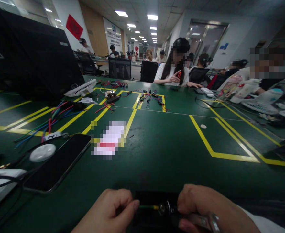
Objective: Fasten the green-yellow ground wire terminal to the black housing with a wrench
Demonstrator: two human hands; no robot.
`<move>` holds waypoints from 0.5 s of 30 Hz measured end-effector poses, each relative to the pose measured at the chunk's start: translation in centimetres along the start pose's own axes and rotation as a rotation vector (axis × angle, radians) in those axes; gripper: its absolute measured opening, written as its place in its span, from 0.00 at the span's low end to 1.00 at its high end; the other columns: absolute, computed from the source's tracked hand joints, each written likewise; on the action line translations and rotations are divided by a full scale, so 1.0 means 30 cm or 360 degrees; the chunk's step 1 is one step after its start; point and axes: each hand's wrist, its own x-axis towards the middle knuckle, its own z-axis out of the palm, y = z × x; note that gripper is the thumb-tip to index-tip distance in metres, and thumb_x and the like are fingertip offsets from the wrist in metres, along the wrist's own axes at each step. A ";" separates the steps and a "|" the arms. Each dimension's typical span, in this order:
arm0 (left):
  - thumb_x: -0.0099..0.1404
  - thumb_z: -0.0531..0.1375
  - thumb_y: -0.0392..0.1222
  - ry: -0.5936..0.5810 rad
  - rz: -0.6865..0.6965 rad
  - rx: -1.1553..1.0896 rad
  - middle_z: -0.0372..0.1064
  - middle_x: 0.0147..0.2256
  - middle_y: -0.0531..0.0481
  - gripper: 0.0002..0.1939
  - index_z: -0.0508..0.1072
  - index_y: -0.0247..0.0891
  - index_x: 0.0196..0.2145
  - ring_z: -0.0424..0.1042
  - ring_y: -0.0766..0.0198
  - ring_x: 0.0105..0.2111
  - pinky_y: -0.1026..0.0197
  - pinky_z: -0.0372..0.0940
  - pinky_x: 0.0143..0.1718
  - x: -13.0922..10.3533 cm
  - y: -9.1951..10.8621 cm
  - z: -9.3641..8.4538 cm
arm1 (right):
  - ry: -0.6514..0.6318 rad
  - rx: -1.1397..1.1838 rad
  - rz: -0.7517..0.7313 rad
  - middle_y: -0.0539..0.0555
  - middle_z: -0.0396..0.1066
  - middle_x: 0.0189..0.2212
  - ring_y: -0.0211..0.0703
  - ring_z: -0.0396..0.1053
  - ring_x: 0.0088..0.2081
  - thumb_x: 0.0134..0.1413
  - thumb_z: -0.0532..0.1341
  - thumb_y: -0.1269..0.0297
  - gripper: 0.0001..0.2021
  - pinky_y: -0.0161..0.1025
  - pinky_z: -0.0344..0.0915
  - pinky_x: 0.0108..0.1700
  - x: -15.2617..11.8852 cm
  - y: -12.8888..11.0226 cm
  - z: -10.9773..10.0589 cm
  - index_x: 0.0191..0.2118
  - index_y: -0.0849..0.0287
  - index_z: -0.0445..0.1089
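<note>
At the bottom edge of the head view, my left hand [105, 208] is closed, pinching a thin green wire [146, 206] between thumb and forefinger. The wire runs right, and its yellow end meets the head of a metal hand tool [162, 208] that looks like pliers. My right hand [205, 205] is wrapped round this tool, and a shiny curved metal part shows below the fingers. A dark flat item [147, 195] lies beneath both hands. Shadow hides the tool's jaws and exact kind.
A black phone [60, 161], a round white object [42, 152] and loose coloured wires [51, 124] lie left. More wire bundles [149, 97] lie farther back. A dark monitor [30, 51] stands at left. A co-worker [173, 68] sits opposite; bottles [244, 90] stand right.
</note>
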 end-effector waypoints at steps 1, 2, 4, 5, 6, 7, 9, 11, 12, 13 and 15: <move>0.66 0.53 0.59 -0.0002 -0.0003 -0.0001 0.59 0.18 0.59 0.22 0.60 0.41 0.23 0.56 0.72 0.12 0.69 0.47 0.10 0.000 0.000 0.000 | 0.0009 -0.0025 -0.0049 0.52 0.72 0.24 0.41 0.68 0.23 0.52 0.60 0.72 0.05 0.33 0.63 0.25 0.002 0.000 0.007 0.27 0.57 0.66; 0.66 0.53 0.59 -0.0004 -0.0004 0.0000 0.59 0.18 0.59 0.22 0.60 0.41 0.23 0.56 0.72 0.12 0.69 0.47 0.10 0.000 0.000 -0.001 | 0.0017 -0.0042 -0.0083 0.51 0.72 0.23 0.40 0.67 0.22 0.52 0.61 0.71 0.06 0.33 0.62 0.24 0.006 -0.003 0.012 0.26 0.57 0.66; 0.66 0.53 0.59 -0.0002 -0.0005 0.0002 0.59 0.18 0.59 0.22 0.60 0.41 0.23 0.57 0.72 0.12 0.69 0.48 0.11 0.000 0.000 -0.001 | 0.0025 -0.0074 -0.0097 0.50 0.71 0.23 0.40 0.66 0.22 0.54 0.63 0.68 0.07 0.32 0.61 0.23 0.016 -0.016 0.012 0.27 0.56 0.67; 0.66 0.52 0.59 0.0000 -0.0007 0.0003 0.59 0.18 0.59 0.22 0.60 0.41 0.23 0.57 0.72 0.12 0.70 0.48 0.11 0.000 -0.001 -0.001 | 0.0032 -0.0083 -0.0096 0.50 0.71 0.23 0.40 0.67 0.23 0.56 0.63 0.65 0.07 0.33 0.61 0.24 0.024 -0.025 0.009 0.28 0.56 0.67; 0.66 0.53 0.58 0.0001 -0.0011 0.0003 0.58 0.18 0.59 0.21 0.60 0.41 0.23 0.56 0.72 0.12 0.70 0.48 0.10 0.001 -0.001 -0.001 | 0.0035 -0.0093 -0.0094 0.50 0.71 0.23 0.41 0.67 0.24 0.58 0.63 0.61 0.08 0.33 0.61 0.25 0.032 -0.035 0.006 0.29 0.55 0.68; 0.66 0.53 0.58 0.0001 -0.0017 0.0001 0.58 0.18 0.59 0.21 0.61 0.40 0.23 0.56 0.72 0.12 0.70 0.48 0.10 0.002 -0.002 -0.002 | 0.0042 -0.0107 -0.0085 0.50 0.70 0.24 0.41 0.68 0.25 0.60 0.62 0.58 0.10 0.33 0.62 0.25 0.043 -0.045 0.003 0.30 0.55 0.69; 0.65 0.54 0.57 -0.0001 -0.0029 0.0001 0.58 0.18 0.59 0.21 0.61 0.40 0.23 0.56 0.72 0.12 0.70 0.47 0.10 0.006 -0.002 -0.004 | 0.0061 -0.0135 -0.0088 0.50 0.70 0.23 0.42 0.68 0.26 0.62 0.61 0.53 0.12 0.33 0.62 0.26 0.066 -0.062 -0.002 0.32 0.54 0.70; 0.65 0.55 0.56 0.0014 -0.0035 0.0011 0.59 0.19 0.59 0.20 0.63 0.39 0.23 0.56 0.73 0.13 0.71 0.47 0.10 0.008 0.000 -0.007 | 0.0076 -0.0159 -0.0094 0.50 0.69 0.23 0.43 0.68 0.26 0.62 0.60 0.50 0.14 0.33 0.62 0.26 0.086 -0.073 -0.002 0.32 0.54 0.70; 0.65 0.55 0.56 0.0035 -0.0033 0.0017 0.60 0.20 0.58 0.20 0.63 0.39 0.23 0.56 0.73 0.13 0.71 0.47 0.10 0.008 0.002 -0.009 | 0.0080 -0.0170 -0.0098 0.50 0.69 0.23 0.42 0.68 0.26 0.62 0.60 0.50 0.14 0.33 0.62 0.26 0.092 -0.075 -0.001 0.32 0.54 0.70; 0.65 0.54 0.55 0.0060 -0.0030 0.0023 0.60 0.21 0.58 0.20 0.63 0.39 0.24 0.56 0.73 0.14 0.72 0.47 0.10 0.006 0.003 -0.009 | 0.0081 -0.0179 -0.0102 0.49 0.69 0.23 0.42 0.68 0.26 0.62 0.60 0.50 0.14 0.33 0.61 0.26 0.095 -0.075 0.001 0.32 0.54 0.70; 0.66 0.53 0.55 0.0090 -0.0028 0.0029 0.60 0.22 0.57 0.19 0.64 0.39 0.24 0.56 0.73 0.15 0.72 0.48 0.11 0.001 0.003 -0.008 | 0.0073 -0.0192 -0.0108 0.49 0.69 0.22 0.41 0.68 0.25 0.62 0.60 0.51 0.14 0.33 0.61 0.25 0.088 -0.069 0.005 0.31 0.54 0.70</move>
